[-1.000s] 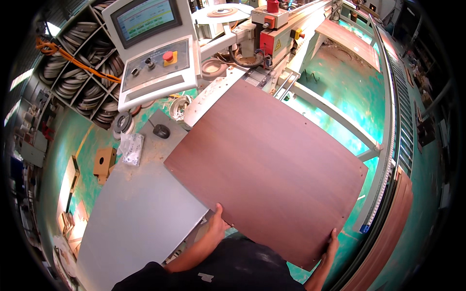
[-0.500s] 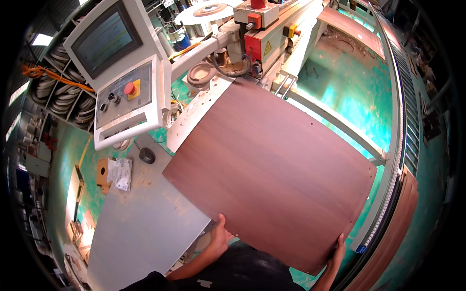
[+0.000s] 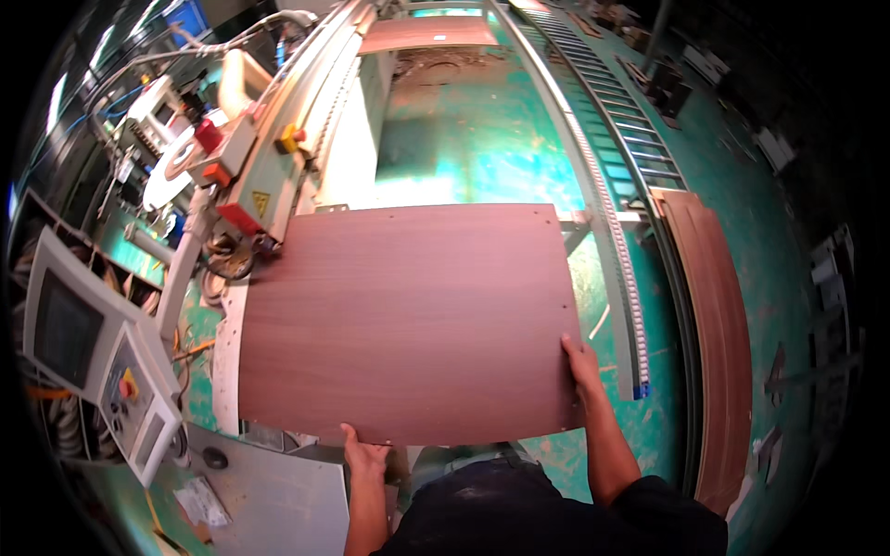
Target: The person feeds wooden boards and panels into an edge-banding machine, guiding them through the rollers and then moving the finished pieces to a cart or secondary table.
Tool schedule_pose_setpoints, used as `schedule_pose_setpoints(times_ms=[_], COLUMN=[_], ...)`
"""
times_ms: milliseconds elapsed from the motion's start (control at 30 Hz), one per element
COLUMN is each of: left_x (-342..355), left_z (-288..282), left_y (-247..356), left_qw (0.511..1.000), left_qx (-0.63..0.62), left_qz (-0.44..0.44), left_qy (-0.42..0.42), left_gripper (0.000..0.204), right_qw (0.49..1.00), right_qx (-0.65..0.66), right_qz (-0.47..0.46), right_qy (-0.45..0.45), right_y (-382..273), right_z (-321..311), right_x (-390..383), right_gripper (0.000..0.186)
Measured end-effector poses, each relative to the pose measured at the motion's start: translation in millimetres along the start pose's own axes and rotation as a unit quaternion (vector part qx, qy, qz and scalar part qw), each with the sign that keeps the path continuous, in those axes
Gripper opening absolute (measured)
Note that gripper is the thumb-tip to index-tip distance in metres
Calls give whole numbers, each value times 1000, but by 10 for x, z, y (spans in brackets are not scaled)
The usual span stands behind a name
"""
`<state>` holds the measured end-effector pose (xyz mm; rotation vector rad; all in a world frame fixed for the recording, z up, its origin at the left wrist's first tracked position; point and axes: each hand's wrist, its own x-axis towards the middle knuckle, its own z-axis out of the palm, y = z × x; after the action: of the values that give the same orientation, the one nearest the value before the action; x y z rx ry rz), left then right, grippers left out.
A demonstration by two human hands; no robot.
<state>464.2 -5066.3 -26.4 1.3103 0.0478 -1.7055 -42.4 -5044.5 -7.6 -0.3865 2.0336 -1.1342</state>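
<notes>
A large reddish-brown wood-grain panel (image 3: 408, 320) lies flat in front of me, with small drilled holes near its edges. My left hand (image 3: 364, 456) grips its near edge, thumb on top and the other fingers partly hidden beneath. At the right edge, my right hand (image 3: 582, 366) holds the panel, thumb on the upper face and fingers mostly out of sight below. The panel's left side rests over a pale metal plate (image 3: 228, 361) beside the machine (image 3: 269, 176).
A control console (image 3: 102, 343) with screen and red button stands at left. Below it, a grey table (image 3: 278, 491) holds a mouse (image 3: 214, 458) and a crumpled plastic packet (image 3: 201, 501). A toothed rail (image 3: 607, 222) runs along the right, beside stacked brown panels (image 3: 709, 343) and a roller conveyor (image 3: 621, 111).
My view has swung right, so the panel now appears squarer and the console farther left. My right hand has shifted farther up the panel's right edge; both hands still hold it.
</notes>
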Motion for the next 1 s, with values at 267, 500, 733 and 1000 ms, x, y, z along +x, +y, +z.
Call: schedule_pose_setpoints(times_ms=[267, 500, 733, 1000], left_x=[927, 1667, 1719, 1075], left_z=[555, 1011, 847, 794], left_y=[391, 627, 251, -2593], left_qw=[999, 999, 817, 896], left_qx=[13, 20, -411, 352], left_qz=[-2, 24, -398, -252], left_qy=[-38, 7, -77, 103], left_gripper=[73, 84, 68, 83], right_qw=[979, 983, 981, 952], right_qx=[-187, -169, 25, 170], right_qz=[-19, -25, 176, 148], right_qy=[76, -66, 73, 206], right_y=[-184, 1306, 3100, 3904], right_z=[88, -470, -1671, -3278], right_x=[64, -1269, -2289, -1898], right_gripper=[76, 57, 45, 35])
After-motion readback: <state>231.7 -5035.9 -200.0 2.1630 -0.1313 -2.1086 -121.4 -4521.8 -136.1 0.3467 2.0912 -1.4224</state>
